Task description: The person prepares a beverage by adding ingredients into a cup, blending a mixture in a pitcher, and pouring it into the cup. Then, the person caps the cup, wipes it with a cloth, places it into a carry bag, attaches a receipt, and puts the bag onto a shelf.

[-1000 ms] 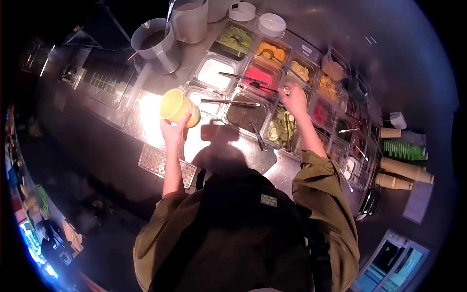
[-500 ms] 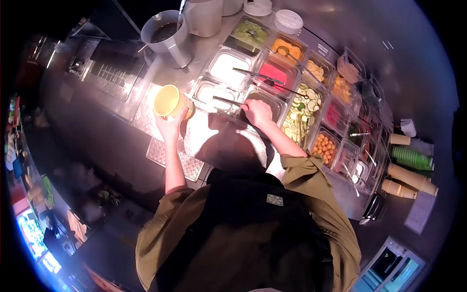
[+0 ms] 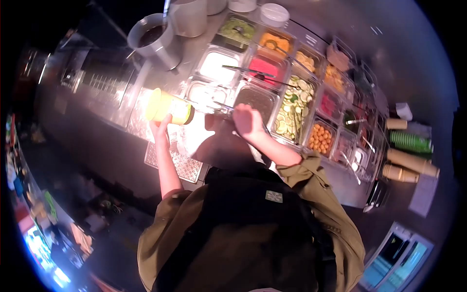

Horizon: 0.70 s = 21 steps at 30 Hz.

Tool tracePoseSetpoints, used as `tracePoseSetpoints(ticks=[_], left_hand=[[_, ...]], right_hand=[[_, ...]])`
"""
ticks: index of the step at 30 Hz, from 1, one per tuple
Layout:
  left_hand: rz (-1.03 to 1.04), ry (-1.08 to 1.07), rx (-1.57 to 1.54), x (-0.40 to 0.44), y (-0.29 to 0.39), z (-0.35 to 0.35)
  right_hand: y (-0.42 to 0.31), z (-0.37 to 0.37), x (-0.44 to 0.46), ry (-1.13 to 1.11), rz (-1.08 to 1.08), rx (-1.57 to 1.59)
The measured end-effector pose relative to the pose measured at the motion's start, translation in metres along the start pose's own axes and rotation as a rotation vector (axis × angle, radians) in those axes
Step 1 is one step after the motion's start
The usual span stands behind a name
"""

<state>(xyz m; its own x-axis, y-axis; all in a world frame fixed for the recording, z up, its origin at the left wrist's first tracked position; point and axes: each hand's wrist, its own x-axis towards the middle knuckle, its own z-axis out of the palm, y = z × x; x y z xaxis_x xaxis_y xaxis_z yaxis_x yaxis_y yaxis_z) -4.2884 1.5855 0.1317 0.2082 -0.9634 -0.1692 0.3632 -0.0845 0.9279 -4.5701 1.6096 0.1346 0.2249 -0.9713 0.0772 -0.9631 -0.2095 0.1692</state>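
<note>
Along the steel bench edge, the left hand is clasping a round yellow cup, the right hand half-curled, hold unclear.

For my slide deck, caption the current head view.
Left hand holds a tilted cup; right hand at the food bins.

Open gap between cup and right fingers; dark handles obstruct pink food.
</note>
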Motion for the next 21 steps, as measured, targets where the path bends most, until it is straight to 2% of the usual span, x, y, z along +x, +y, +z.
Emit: tracePoseSetpoints(ticks=[2, 4, 7, 8, 9, 10, 11, 12, 13, 16, 18, 19, 21], left_hand=[[0.011, -0.072, -0.027, -0.005, 0.009, 0.018], [0.012, -0.155, -0.085, -0.008, 0.011, 0.031], [0.008, -0.219, -0.183, -0.01, 0.009, 0.055], [0.005, -0.233, -0.216, -0.007, 0.008, 0.062], [-0.017, -0.276, -0.191, -0.003, 0.001, 0.064], [-0.038, -0.282, -0.176, -0.002, 0.002, 0.071], [-0.06, -0.289, -0.16, -0.003, 0.005, 0.084], [-0.083, -0.295, -0.144, -0.005, 0.009, 0.096], [-0.091, -0.287, -0.128, -0.006, 0.014, 0.105], [-0.013, -0.291, -0.223, 0.027, -0.02, 0.082], [-0.035, -0.268, -0.188, 0.011, -0.007, 0.099], [-0.046, -0.258, -0.17, 0.004, 0.002, 0.109], [-0.038, -0.275, -0.182, 0.005, -0.007, 0.106]], right_hand=[[-0.004, -0.01, 0.002, -0.203, 0.043, 0.409], [0.009, -0.042, 0.004, -0.335, -0.067, 1.206], [0.04, -0.034, -0.004, -0.162, 0.191, 1.201], [0.062, -0.039, -0.004, -0.232, 0.41, 1.149], [0.083, -0.025, -0.01, -0.025, 0.5, 1.016], [0.103, -0.029, -0.014, 0.075, 0.582, 0.919], [0.128, -0.016, -0.018, 0.149, 0.599, 0.85], [0.148, -0.007, -0.022, 0.224, 0.612, 0.645], [0.16, -0.014, -0.024, 0.227, 0.628, 0.612], [0.181, -0.023, -0.027, 0.175, 0.642, 0.755], [0.18, -0.013, -0.026, 0.034, 0.554, 0.926], [0.174, -0.007, -0.022, 0.072, 0.434, 0.91], [0.162, 0.004, -0.008, -0.061, 0.294, 0.89]])
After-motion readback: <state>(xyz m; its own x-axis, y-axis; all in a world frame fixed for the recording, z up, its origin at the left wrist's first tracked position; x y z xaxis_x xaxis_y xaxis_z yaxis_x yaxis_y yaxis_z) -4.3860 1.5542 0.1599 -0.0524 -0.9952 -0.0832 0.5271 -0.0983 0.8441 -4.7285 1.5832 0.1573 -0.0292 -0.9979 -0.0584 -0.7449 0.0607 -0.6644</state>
